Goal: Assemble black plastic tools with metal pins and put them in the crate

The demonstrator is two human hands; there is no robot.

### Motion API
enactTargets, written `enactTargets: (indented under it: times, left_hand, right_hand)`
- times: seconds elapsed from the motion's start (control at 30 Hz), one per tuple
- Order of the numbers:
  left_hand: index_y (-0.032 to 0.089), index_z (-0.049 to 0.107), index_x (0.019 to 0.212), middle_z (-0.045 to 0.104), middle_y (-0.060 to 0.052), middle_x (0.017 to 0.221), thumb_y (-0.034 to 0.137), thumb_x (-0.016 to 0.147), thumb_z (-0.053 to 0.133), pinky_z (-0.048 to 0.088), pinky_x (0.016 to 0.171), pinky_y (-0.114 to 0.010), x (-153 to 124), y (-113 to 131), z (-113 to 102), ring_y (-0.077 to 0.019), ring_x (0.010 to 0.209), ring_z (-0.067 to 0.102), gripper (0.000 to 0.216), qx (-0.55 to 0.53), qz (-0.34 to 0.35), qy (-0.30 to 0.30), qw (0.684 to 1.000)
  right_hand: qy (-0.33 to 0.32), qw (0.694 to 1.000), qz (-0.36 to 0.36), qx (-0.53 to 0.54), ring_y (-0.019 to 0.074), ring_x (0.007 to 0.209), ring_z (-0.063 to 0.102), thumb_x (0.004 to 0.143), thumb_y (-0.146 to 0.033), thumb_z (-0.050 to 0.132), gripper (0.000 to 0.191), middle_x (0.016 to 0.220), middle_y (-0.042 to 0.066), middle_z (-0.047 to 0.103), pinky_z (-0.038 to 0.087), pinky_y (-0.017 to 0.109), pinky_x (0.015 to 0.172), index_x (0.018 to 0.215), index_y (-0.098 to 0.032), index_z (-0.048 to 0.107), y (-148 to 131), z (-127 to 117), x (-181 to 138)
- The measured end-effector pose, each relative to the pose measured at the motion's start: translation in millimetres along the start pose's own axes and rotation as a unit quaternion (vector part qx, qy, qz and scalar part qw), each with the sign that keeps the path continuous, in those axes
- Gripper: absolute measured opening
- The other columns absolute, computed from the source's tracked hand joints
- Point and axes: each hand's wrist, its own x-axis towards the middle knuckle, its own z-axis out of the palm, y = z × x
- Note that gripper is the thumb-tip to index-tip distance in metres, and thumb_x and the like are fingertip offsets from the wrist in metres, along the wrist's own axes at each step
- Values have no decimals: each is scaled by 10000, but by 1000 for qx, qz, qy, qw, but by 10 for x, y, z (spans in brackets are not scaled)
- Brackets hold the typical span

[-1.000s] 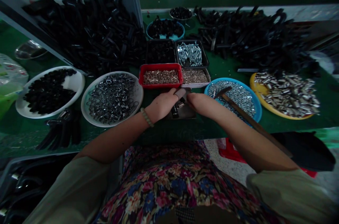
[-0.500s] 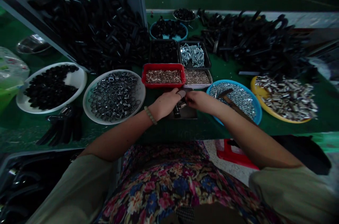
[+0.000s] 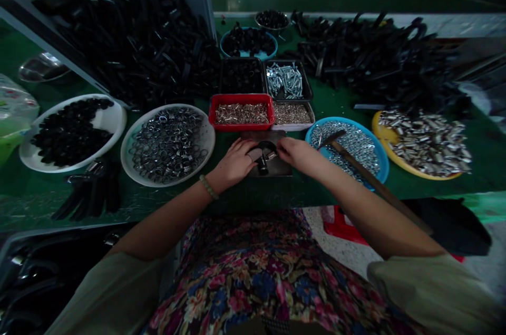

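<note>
A black curved part (image 3: 262, 167) with a short silvery spring-like piece on it lies over a flat metal plate (image 3: 281, 170) at the table's front. My left hand (image 3: 234, 165), with a beaded bracelet at its wrist, curls around the part's left side, thumb below and fingers above. At its right end my right hand (image 3: 293, 152) is closed in a pinch; the fingertips hide what sits between them. A hammer (image 3: 351, 161) with a wooden handle rests across the blue basin (image 3: 385, 166) of small shiny metal pieces, beside my right forearm.
Behind the plate stand a red tray (image 3: 242, 127) of rivet-like pins, a pale tray (image 3: 292, 127) of tiny parts and a black tray (image 3: 309, 93) of screws. Left is a white basin (image 3: 130, 169) of metal rings; right, a yellow basin (image 3: 430, 175) of metal sleeves. Black parts (image 3: 158, 50) pile up behind.
My left hand has shifted left and down, its fingers now spread wider around the black part, which shows more. My right hand has moved slightly right. The view has shifted a little.
</note>
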Motion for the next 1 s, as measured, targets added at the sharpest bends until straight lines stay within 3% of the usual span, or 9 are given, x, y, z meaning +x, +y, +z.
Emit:
enactTargets:
  times: [0.27,0.37,0.4,0.47,0.53,0.6,0.73,0.87,1.0]
  left_hand:
    - [160,563,1275,506,-107,1364,292,916,519,272,1169,-436,76,90,15,-265,1309,402,385,12,-13,5,1000]
    - [179,563,1282,509,-103,1362,291,908,534,284,1161,-441,62,98,22,-259,1309,399,391,7,-12,11,1000]
    - [179,563,1283,510,-104,1361,293,902,546,286,1160,-441,59,97,26,-258,1309,397,399,5,-11,12,1000]
    - [173,563,1285,512,-104,1360,288,892,563,283,1160,-440,55,96,34,-257,1312,391,410,6,-9,16,1000]
    - [174,566,1283,508,-96,1366,272,890,562,272,1162,-435,51,103,39,-257,1315,380,406,12,-9,22,1000]
    - [180,573,1274,509,-92,1361,260,886,561,271,1153,-440,44,121,37,-263,1301,381,397,19,-13,31,999]
    - [209,570,1275,551,-94,1276,280,897,538,355,1036,-458,21,178,13,-278,1201,434,385,36,-32,29,998]
    - [215,519,1325,595,-87,1180,263,940,449,381,948,-423,15,220,2,-251,1113,477,394,44,-45,3,998]
    - [201,483,1359,607,-91,1156,247,951,411,379,938,-419,3,218,52,-246,1088,494,417,53,-40,-17,998]
  right_hand:
    - [-7,1000,15,-14,233,885,644,938,-197,467,184,979,137,676,470,325,775,981,-148,639,-8,27,11]
    - [84,995,7,-44,263,1043,604,950,-295,467,292,1139,150,637,468,375,881,1169,-165,611,262,-18,-262]
    - [127,988,41,-75,289,1094,580,948,-346,469,365,1194,171,613,457,409,912,1240,-155,577,417,-38,-392]
    - [170,956,187,-151,359,1090,571,928,-434,476,497,1173,227,613,452,489,898,1290,-99,536,759,-63,-658]
    - [109,941,271,-174,385,1028,602,908,-448,496,549,1113,247,639,473,504,842,1296,-62,524,1026,-48,-879]
    - [63,943,285,-162,371,1003,625,921,-390,468,517,1133,251,638,490,483,822,1313,-56,508,1096,-1,-1007]
    - [130,951,271,-67,325,960,665,967,-315,327,448,1182,222,635,520,431,789,1329,-104,484,628,49,-987]
    - [136,979,137,62,286,917,690,961,-317,345,392,1120,147,684,540,389,771,1282,-166,510,18,-14,-809]
    - [161,978,107,76,277,929,687,965,-298,338,363,1091,131,692,518,421,848,1259,-178,515,-179,-31,-671]
